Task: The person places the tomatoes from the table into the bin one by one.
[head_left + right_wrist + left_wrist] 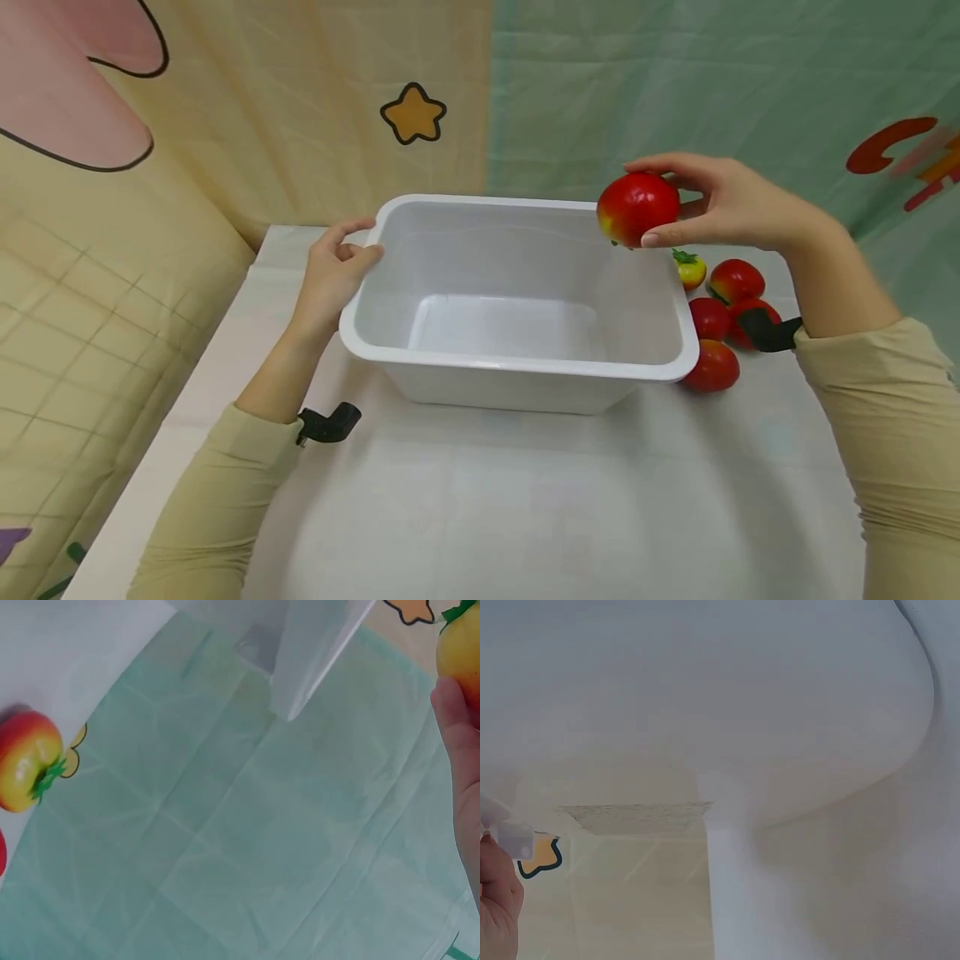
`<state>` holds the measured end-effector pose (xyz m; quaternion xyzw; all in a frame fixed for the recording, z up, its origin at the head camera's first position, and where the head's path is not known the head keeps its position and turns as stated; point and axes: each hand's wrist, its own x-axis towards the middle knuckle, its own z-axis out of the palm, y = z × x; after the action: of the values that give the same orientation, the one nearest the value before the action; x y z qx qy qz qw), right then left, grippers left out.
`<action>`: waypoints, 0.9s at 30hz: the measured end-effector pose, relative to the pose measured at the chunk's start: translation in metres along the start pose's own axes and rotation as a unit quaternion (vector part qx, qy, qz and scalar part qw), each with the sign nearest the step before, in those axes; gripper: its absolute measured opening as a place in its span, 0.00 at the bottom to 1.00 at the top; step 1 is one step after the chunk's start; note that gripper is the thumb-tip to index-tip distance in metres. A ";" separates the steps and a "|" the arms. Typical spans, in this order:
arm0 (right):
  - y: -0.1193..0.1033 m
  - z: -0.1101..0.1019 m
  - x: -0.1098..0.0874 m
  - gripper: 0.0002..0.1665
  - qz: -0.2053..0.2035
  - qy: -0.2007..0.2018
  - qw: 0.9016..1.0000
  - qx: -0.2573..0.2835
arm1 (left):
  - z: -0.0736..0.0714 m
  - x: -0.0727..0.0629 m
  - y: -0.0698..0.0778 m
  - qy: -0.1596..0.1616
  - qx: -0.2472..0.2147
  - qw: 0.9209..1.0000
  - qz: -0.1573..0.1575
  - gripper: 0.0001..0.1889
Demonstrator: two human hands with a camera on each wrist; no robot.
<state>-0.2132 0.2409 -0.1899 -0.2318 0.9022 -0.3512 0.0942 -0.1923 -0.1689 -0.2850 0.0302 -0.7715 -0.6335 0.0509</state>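
White desk (pixel 555 500)'s carrying the bin (pixel 517 363). Your right hand (pixel 720 204)'s holding a red fruit (pixel 634 204) by its far-right corner, left hand (pixel 332 271)'s gripping the left end.

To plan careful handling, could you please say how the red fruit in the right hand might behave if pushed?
The red fruit would probably roll, given its rounded shape. Its glossy skin suggests it may be somewhat slippery.

A pale yellow fabric wall (pixel 300 92) fills the upper left, meeting a green fabric wall (pixel 720 83) at upper centre. An outlined orange star (pixel 413 113) is on the yellow; a pink shape (pixel 82 92) sits far upper left. A white-covered table (pixel 525 500) spans the lower middle.
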 end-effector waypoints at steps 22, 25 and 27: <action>-0.039 0.026 0.066 0.41 -0.056 -0.083 0.995 -0.023 | 0.002 0.000 -0.003 -0.007 -0.006 1.000 0.013 0.23; -0.041 0.033 0.076 0.41 -0.066 -0.095 0.993 -0.023 | 0.002 0.001 -0.002 -0.005 0.001 1.000 0.016 0.23; -0.042 0.038 0.082 0.41 -0.072 -0.103 0.992 -0.021 | 0.002 0.001 -0.002 -0.002 0.004 1.000 0.015 0.23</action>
<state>-0.2577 0.1517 -0.1905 -0.3328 0.8758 -0.3127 0.1563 -0.1931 -0.1676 -0.2872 0.0172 -0.7744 -0.6298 0.0585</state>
